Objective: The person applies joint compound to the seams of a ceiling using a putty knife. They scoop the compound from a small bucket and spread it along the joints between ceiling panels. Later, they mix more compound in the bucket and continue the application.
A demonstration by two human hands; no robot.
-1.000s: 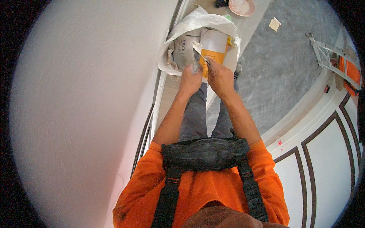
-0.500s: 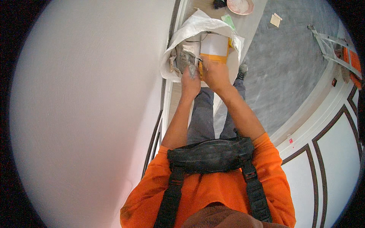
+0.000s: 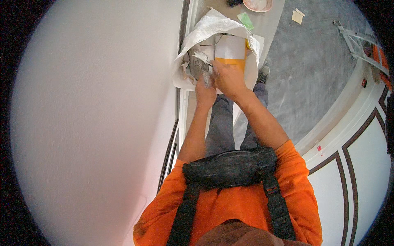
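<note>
A white woven sack (image 3: 207, 22) stands open in front of me, holding a grey, torn paper bag (image 3: 192, 57) and a yellow-and-white package (image 3: 230, 47). My right hand (image 3: 230, 80) is closed on the handle of a putty knife, whose blade (image 3: 200, 55) carries whitish material over the grey bag. My left hand (image 3: 205, 90), smeared grey-white, is closed just left of and below my right hand, at the sack's near side; what it holds I cannot make out.
A pinkish bowl of white material (image 3: 257, 4), a dark brush and a green packet (image 3: 245, 20) lie beyond the sack. An aluminium ladder (image 3: 357, 45) is at right on grey floor (image 3: 295, 82), near two beige pieces (image 3: 298, 16). A white wall (image 3: 90, 123) runs along my left.
Both hands have moved slightly lower relative to the sack's top, deeper over the grey bag, and the knife blade now lies flatter. The view has shifted slightly.
</note>
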